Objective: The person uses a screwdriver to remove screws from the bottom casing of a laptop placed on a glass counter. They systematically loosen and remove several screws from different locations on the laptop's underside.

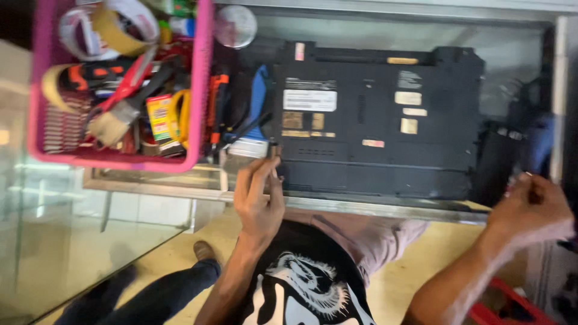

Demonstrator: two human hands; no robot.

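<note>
Laptop (376, 117) upturned | left hand (259, 201) pinching small tool (275, 157) | right hand (533, 207) clenched, contents unclear

white rectangular label (310, 100) on laptop underside (373, 150), small yellow-red package (159, 117) in pink basket (201, 90)

Single view, recorded from a camera worn on the person's head. It looked steeply down over the person's own chest and lap onto the near edge of the glass-topped bench (373, 207). The view faced away from the body, so the far side of the bench lay along the top of the frame. It sat close: the upturned black laptop (379, 120) filled the middle, the pink basket (201, 90) was cut off at the upper left, and the floor (180, 253) showed below. Both forearms entered from the bottom edge. The picture was slightly blurred.
</note>
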